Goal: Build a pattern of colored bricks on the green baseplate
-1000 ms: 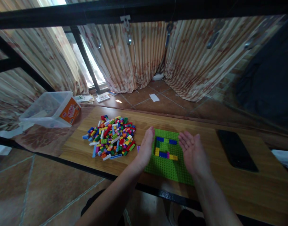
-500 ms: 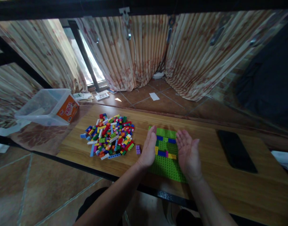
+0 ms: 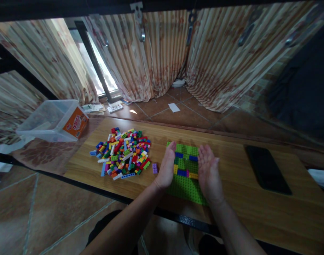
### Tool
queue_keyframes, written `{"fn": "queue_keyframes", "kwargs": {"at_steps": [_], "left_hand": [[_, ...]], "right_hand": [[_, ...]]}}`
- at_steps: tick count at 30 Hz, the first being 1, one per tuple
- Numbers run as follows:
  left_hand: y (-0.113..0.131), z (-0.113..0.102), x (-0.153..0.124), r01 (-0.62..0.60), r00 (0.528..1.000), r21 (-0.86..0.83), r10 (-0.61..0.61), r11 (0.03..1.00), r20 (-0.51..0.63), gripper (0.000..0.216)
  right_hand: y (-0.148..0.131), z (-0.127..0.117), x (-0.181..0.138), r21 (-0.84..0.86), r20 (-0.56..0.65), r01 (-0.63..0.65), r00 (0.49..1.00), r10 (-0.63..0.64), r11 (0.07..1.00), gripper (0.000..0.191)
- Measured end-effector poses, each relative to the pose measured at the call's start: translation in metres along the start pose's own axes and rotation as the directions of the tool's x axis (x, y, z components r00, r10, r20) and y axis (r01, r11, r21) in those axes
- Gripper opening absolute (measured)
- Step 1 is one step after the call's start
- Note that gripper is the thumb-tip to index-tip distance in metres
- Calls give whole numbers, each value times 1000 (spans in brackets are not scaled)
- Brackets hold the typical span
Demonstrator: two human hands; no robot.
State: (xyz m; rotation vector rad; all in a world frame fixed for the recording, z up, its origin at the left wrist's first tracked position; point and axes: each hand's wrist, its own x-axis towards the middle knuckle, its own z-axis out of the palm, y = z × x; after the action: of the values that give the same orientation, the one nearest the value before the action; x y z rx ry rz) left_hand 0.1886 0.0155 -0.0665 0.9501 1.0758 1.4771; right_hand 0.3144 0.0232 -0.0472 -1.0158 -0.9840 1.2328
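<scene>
A green studded baseplate (image 3: 188,191) lies on the wooden table between my hands. On it sit blue bricks (image 3: 181,173), yellow bricks (image 3: 193,175) and a small magenta brick (image 3: 187,173). My left hand (image 3: 166,168) is held edge-down at the plate's left side, fingers straight, holding nothing. Along the right side my right hand (image 3: 210,173) mirrors it, palm turned inward, fingers extended and thumb apart. Both hands hide parts of the plate's sides; whether they touch it I cannot tell. Just left of my left hand are purple bricks (image 3: 155,168).
A heap of mixed toy bricks (image 3: 125,152) covers the table's left part. Beyond it stands a clear plastic bin (image 3: 47,120) with an orange label. A black phone-like slab (image 3: 268,170) lies at the right. The table's dark front edge (image 3: 185,220) runs below my forearms.
My right hand has shifted slightly left, closer to the baseplate's middle. My left hand stays nearly in place. The camera view has moved a little.
</scene>
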Motion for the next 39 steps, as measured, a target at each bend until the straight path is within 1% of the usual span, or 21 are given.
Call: {"fn": "queue_keyframes", "kwargs": {"at_steps": [4, 12, 22, 28, 32, 34, 35, 37, 38, 39], "left_hand": [[-4, -1, 0, -26, 999, -38, 27, 999, 24, 62], [-5, -1, -1, -28, 999, -80, 31, 996, 35, 65], [-8, -2, -1, -41, 998, -96, 44, 995, 37, 61], [-4, 4, -1, -14, 1000, -102, 12, 995, -21, 63], [11, 8, -4, 1, 995, -9, -2, 1000, -105, 60], [25, 8, -5, -23, 990, 51, 29, 998, -135, 56], [32, 6, -5, -49, 987, 68, 59, 996, -152, 54], [47, -2, -4, -112, 974, 82, 126, 990, -188, 49], [54, -8, -2, -144, 964, 84, 159, 986, -213, 46], [60, -15, 1, -171, 952, 87, 187, 981, -243, 43]], "right_hand": [[2, 0, 0, 16, 7, 13, 1000, -13, 1000, 70], [10, -2, 4, 39, -16, 35, 999, -34, 999, 70], [13, -4, 4, -24, 16, 76, 997, -75, 997, 66], [15, -7, 5, -68, 5, 84, 996, -84, 994, 63], [14, -11, 7, -99, -5, 95, 995, -96, 991, 58], [7, -11, 7, -129, -25, 134, 990, -138, 983, 53], [3, -10, 5, -161, -47, 170, 983, -180, 972, 49], [-9, -6, 0, -280, -85, 253, 954, -286, 926, 44], [-14, -2, -3, -369, -76, 290, 937, -340, 883, 43], [-19, 3, -7, -458, -41, 320, 924, -379, 830, 42]]}}
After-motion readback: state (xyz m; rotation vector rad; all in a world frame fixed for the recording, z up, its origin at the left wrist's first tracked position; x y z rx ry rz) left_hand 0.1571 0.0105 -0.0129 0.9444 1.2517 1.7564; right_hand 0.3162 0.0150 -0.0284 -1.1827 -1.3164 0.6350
